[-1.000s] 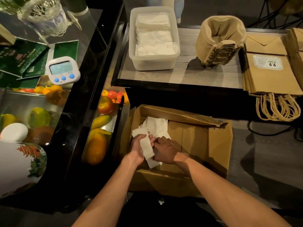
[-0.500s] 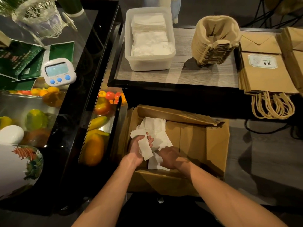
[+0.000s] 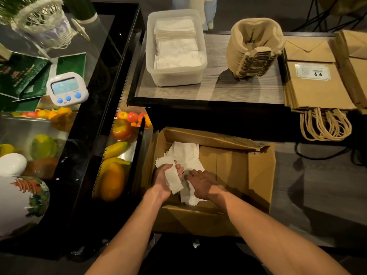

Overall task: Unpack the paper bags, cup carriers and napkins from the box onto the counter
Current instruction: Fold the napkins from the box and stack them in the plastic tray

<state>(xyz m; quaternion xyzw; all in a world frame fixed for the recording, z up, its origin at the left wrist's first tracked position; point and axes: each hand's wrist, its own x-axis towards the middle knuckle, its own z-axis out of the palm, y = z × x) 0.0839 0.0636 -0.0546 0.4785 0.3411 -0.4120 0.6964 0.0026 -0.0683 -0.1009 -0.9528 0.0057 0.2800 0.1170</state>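
The box stands before the bench, below its front edge, with napkins in its left half and your left hand and right hand side by side among them. On the bench, a tub sits at the left, the cup carriers in the middle, the paper bags at the right. Left of the box is a case of fruit, with a timer on top.

dim warm light, hard shadows, glare on glass, wide-angle edge bending.

left grip: curled, holding napkins | right grip: flat, palm down | both forearms extended forward
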